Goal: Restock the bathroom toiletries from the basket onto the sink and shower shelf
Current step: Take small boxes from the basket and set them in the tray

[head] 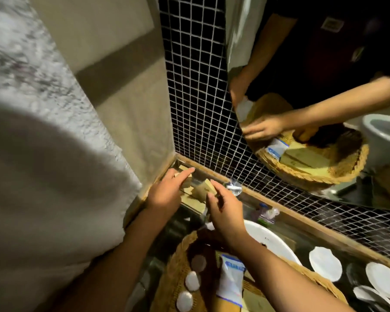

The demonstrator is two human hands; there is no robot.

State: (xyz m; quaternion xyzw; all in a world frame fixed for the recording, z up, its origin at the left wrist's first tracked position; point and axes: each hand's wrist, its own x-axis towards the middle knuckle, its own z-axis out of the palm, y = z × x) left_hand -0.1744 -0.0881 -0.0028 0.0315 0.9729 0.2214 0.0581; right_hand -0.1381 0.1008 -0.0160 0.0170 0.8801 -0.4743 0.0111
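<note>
In the back left corner of the sink counter (268,209), where the plastered side wall meets the black mosaic tile (196,86), small kraft-paper boxes (193,200) are grouped against the wooden edge strip, presumably so they sit squared off and clear of the basin. Left hand (164,194): open, forefinger extended, tip resting on the rearmost box, grasping nothing; likely steadying or nudging the row into line. Right hand (225,212), just beside it: fingers curled at the near box, thumb side toward it; cannot tell whether they are clamped on it or only touching. The two hands are close but not joined. A clear glass tumbler (234,187) stands at the back edge just right of the boxes. Below the forearms, the wicker basket (178,262) rests at the front edge beside the white basin (270,239); it holds a white-and-blue sachet (231,280), round capped items (193,281) and further tan packets, so restocking looks part-way done. White round lids or coasters (324,266) lie along the right of the counter. The shower shelf is not in view.
</note>
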